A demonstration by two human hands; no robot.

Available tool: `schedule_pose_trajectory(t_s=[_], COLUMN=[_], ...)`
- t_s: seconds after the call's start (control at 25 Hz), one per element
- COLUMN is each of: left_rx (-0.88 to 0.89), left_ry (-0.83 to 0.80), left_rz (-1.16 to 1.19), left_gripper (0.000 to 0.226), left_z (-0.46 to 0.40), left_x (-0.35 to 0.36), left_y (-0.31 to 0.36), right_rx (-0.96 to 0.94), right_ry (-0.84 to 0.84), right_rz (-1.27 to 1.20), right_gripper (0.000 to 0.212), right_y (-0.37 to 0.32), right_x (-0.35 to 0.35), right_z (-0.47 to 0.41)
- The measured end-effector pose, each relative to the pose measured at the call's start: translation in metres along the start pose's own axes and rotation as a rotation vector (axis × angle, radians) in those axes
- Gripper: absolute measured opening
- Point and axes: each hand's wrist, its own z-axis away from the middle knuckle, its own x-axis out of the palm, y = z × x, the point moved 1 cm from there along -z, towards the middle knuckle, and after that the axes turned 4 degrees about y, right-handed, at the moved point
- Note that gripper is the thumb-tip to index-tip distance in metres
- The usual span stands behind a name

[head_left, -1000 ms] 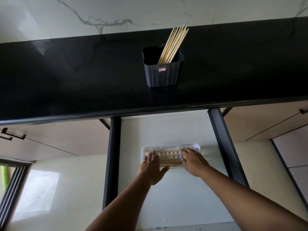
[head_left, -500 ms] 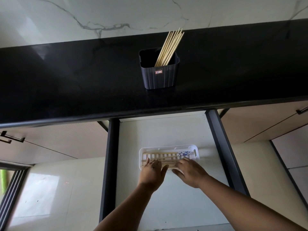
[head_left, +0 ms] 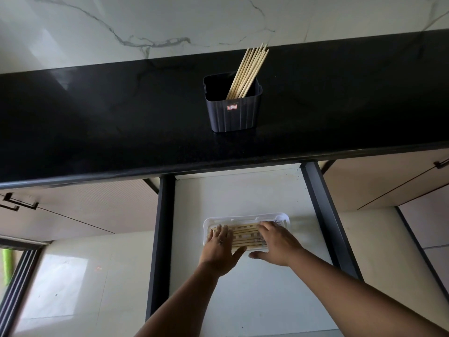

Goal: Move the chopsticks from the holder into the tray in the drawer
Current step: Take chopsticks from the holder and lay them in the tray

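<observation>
A dark ribbed holder (head_left: 233, 113) stands on the black counter (head_left: 97, 122), with several wooden chopsticks (head_left: 249, 71) leaning to the right out of it. Below, in the open drawer (head_left: 238, 195), lies a white tray (head_left: 281, 218) with several chopsticks (head_left: 245, 235) laid flat across it. My left hand (head_left: 220, 249) lies flat over the tray's left part, fingers straight on the chopsticks. My right hand (head_left: 277, 243) lies flat over the tray's right part, fingers spread on the chopsticks, thumb out toward the left hand.
Dark drawer rails (head_left: 325, 215) frame the drawer on both sides. Wood-grain cabinet fronts (head_left: 80, 210) with black handles flank it. A marble wall (head_left: 170, 20) rises behind the counter. Pale floor tiles (head_left: 73, 283) show at lower left.
Both hands shifted slightly forward over the tray and spread flat on the chopsticks. The camera view moved a little; holder and its chopsticks stayed put.
</observation>
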Motion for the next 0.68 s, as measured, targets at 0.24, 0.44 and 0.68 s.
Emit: schedule_pose_trajectory(t_s=[0.24, 0.44, 0.68], left_rx=[0.006, -0.036, -0.06], left_ry=[-0.177, -0.192, -0.231], left_rz=[-0.165, -0.146, -0.187], left_gripper=[0.099, 0.084, 0.089], left_z=[-0.016, -0.007, -0.004], left_x=[0.0, 0.003, 0.008], left_y=[-0.008, -0.004, -0.002], right_rx=[0.038, 0.006, 0.016], right_ry=[-0.171, -0.078, -0.077], right_rz=[0.22, 0.183, 0.186], right_gripper=[0.115, 0.072, 0.068], right_y=[0.012, 0.015, 0.018], right_x=[0.009, 0.016, 0.021], right_z=[-0.011, -0.01, -0.009])
